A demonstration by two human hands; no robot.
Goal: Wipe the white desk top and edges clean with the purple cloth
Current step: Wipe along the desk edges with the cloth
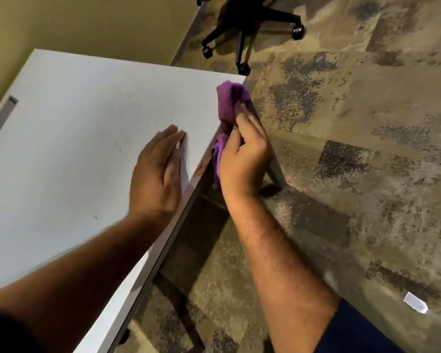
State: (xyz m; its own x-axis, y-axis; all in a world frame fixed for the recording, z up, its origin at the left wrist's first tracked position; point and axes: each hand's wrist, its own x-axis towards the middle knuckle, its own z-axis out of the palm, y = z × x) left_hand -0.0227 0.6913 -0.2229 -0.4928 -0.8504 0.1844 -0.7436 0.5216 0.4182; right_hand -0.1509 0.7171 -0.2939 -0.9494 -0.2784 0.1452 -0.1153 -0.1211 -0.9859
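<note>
The white desk top (74,138) fills the left half of the head view, its right edge running diagonally down toward me. My right hand (245,154) grips the purple cloth (228,103) and presses it against that right edge, close to the far right corner. Part of the cloth bunches above my fingers and part hangs below my palm. My left hand (158,174) lies flat on the desk top just left of the edge, fingers together, holding nothing.
A black office chair base (245,29) with castors stands on the floor beyond the desk's far corner. A grey desk leg (273,164) drops below my right hand. Patterned carpet covers the right side, with a white scrap of paper (415,303) on it. An olive wall lies behind the desk.
</note>
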